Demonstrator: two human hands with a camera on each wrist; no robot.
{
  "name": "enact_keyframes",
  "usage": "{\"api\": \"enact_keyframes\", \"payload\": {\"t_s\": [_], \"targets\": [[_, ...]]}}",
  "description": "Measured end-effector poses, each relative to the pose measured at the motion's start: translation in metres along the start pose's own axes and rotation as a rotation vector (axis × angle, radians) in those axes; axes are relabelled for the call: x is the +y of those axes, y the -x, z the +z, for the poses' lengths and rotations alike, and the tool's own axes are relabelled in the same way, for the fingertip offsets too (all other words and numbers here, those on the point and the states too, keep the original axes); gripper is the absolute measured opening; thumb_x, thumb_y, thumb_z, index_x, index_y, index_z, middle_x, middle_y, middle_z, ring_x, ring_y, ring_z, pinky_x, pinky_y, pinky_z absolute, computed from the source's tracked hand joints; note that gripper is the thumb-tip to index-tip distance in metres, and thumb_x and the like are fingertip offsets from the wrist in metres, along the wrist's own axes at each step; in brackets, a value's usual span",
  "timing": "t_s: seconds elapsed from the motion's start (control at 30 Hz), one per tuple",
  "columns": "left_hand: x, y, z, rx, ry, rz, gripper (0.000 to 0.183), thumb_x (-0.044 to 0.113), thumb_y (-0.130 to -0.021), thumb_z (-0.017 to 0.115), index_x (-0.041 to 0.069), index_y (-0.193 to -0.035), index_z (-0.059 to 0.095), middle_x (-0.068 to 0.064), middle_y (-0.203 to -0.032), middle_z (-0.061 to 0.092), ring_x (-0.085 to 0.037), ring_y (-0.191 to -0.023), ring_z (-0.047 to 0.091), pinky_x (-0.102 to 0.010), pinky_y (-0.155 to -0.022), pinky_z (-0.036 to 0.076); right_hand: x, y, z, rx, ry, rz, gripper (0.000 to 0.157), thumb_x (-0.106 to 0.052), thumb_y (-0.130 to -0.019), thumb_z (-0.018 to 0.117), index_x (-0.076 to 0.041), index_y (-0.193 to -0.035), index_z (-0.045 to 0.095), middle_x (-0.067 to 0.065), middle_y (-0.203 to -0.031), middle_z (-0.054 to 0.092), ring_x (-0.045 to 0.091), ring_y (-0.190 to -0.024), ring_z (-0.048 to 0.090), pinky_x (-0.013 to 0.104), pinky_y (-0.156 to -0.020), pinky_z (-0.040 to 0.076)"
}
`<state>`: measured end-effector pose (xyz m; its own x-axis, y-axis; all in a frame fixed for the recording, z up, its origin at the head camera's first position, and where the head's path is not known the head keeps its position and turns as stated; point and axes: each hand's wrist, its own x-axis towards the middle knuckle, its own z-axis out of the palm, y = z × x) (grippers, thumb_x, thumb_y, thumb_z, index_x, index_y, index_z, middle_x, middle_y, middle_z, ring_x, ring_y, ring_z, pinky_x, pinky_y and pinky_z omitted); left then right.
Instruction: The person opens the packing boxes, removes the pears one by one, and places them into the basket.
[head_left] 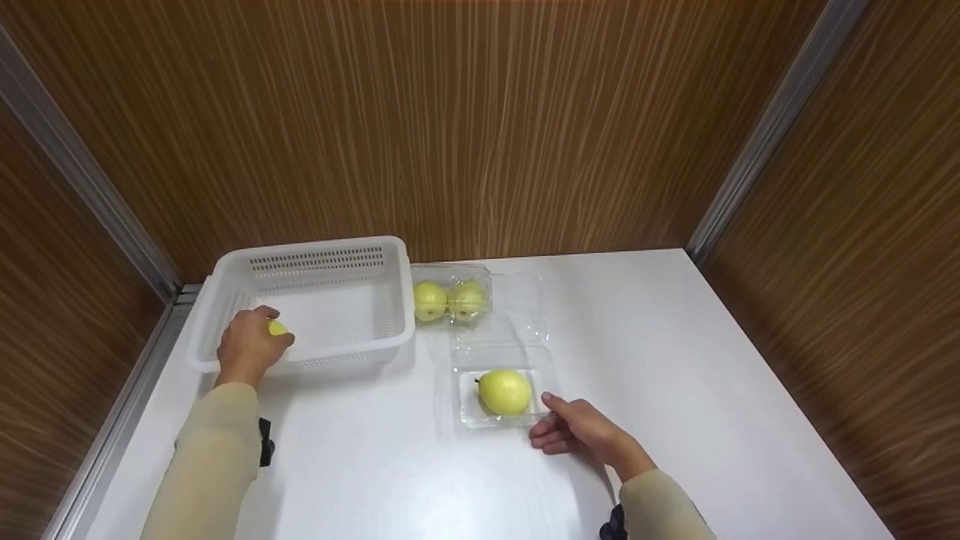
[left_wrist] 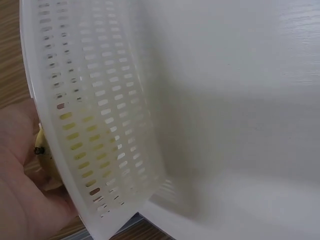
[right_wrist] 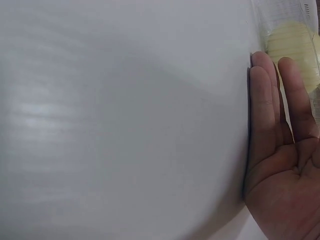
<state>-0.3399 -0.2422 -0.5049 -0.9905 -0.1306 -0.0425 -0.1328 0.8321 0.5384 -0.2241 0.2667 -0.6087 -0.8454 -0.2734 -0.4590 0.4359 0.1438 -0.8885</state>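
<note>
In the head view my left hand [head_left: 251,341] reaches over the near left corner of a white basket [head_left: 409,300] and grips a yellow-green pear [head_left: 277,328]. The left wrist view shows that pear [left_wrist: 46,162] behind the perforated basket wall, its stem toward the palm. My right hand [head_left: 581,431] lies at the near right corner of an open clear plastic clamshell box [head_left: 472,420], thumb at its edge and fingers extended. One pear [head_left: 505,392] sits inside the box, and the hinged lid [head_left: 517,300] lies back behind it.
A second clear clamshell box [head_left: 450,271] with two pears stands against the basket's right side, close to the back wall [head_left: 480,135]. Wood-grain panels [head_left: 862,262] enclose the white table [head_left: 675,360] at the back and both sides.
</note>
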Motion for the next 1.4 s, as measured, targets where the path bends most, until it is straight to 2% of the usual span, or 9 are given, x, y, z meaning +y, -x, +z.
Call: {"api": "enact_keyframes", "payload": {"t_s": [0.37,0.67,0.83,1.07,1.23,1.4], "targets": [[-0.002,0.005,0.004,-0.001,-0.002,0.015,0.052,0.021,-0.092,0.067,-0.005,-0.136,0.052,-0.030,-0.129,0.053,-0.043,-0.112,0.054,-0.060,-0.096,0.046,0.000,0.005,0.002,0.012,0.003,-0.003,0.065,-0.054,-0.099,0.050,0.007,-0.098,0.072,0.015,-0.093,0.076,0.021,-0.085,0.075,0.033,-0.077,0.061],[-0.001,0.008,0.001,-0.013,-0.035,0.034,0.053,0.022,-0.092,0.066,-0.006,-0.135,0.053,-0.031,-0.128,0.054,-0.045,-0.111,0.054,-0.062,-0.092,0.047,-0.001,0.005,0.001,-0.010,0.002,0.001,0.064,-0.052,-0.100,0.049,0.007,-0.099,0.072,0.013,-0.093,0.076,0.020,-0.086,0.075,0.033,-0.078,0.061],[-0.002,0.008,-0.002,-0.033,-0.038,0.014,0.053,0.022,-0.093,0.066,-0.006,-0.136,0.052,-0.031,-0.129,0.053,-0.046,-0.114,0.053,-0.063,-0.097,0.045,-0.003,0.008,0.002,-0.002,0.007,0.004,0.066,-0.055,-0.099,0.050,0.007,-0.100,0.072,0.014,-0.093,0.076,0.020,-0.086,0.075,0.033,-0.078,0.061],[-0.009,0.010,-0.004,-0.029,-0.045,-0.038,0.049,0.022,-0.094,0.061,-0.005,-0.134,0.053,-0.031,-0.131,0.053,-0.047,-0.116,0.052,-0.064,-0.097,0.043,-0.001,0.011,0.005,-0.001,0.008,-0.002,0.068,-0.057,-0.097,0.052,0.008,-0.100,0.072,0.015,-0.093,0.076,0.021,-0.086,0.075,0.033,-0.077,0.061],[-0.009,0.013,-0.006,-0.017,-0.050,-0.045,0.042,0.017,-0.096,0.055,-0.006,-0.131,0.056,-0.032,-0.129,0.054,-0.049,-0.115,0.052,-0.066,-0.099,0.039,-0.002,0.012,0.006,-0.007,0.006,-0.005,0.068,-0.056,-0.098,0.050,0.008,-0.100,0.072,0.016,-0.094,0.076,0.021,-0.086,0.075,0.033,-0.077,0.061],[-0.015,0.016,-0.006,-0.017,-0.058,-0.053,0.040,0.017,-0.097,0.055,-0.006,-0.130,0.057,-0.031,-0.127,0.054,-0.048,-0.112,0.052,-0.066,-0.099,0.039,-0.002,0.010,0.009,-0.014,0.006,-0.001,0.067,-0.056,-0.098,0.050,0.008,-0.100,0.071,0.016,-0.094,0.076,0.022,-0.087,0.075,0.033,-0.077,0.061]]}}
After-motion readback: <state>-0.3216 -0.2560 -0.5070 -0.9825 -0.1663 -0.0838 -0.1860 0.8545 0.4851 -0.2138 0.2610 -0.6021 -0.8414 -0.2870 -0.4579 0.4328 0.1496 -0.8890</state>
